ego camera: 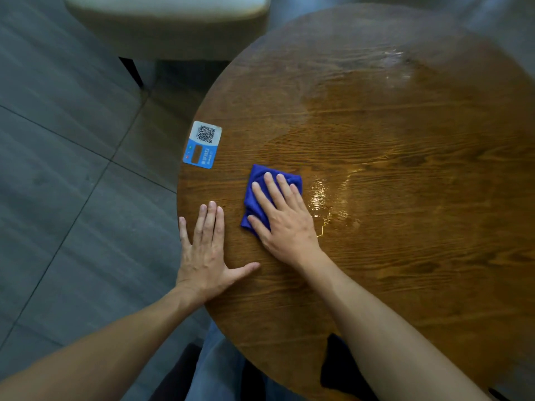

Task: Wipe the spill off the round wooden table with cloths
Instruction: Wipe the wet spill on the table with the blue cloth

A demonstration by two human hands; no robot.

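A folded blue cloth point(257, 186) lies on the round wooden table point(405, 270) near its left side. My right hand point(285, 217) presses flat on the cloth, fingers spread over it. Just right of the cloth a shiny wet spill point(327, 202) glistens on the wood, with more wet sheen point(396, 65) at the far side. My left hand point(207, 257) rests flat and open on the table's left edge, holding nothing. A dark cloth-like thing point(333, 363) lies at the near edge, partly hidden by my right forearm.
A blue and white QR code sticker point(202, 144) is stuck near the table's left rim. A pale upholstered seat point(165, 21) stands beyond the table at the upper left. Grey floor tiles point(58, 183) fill the left side.
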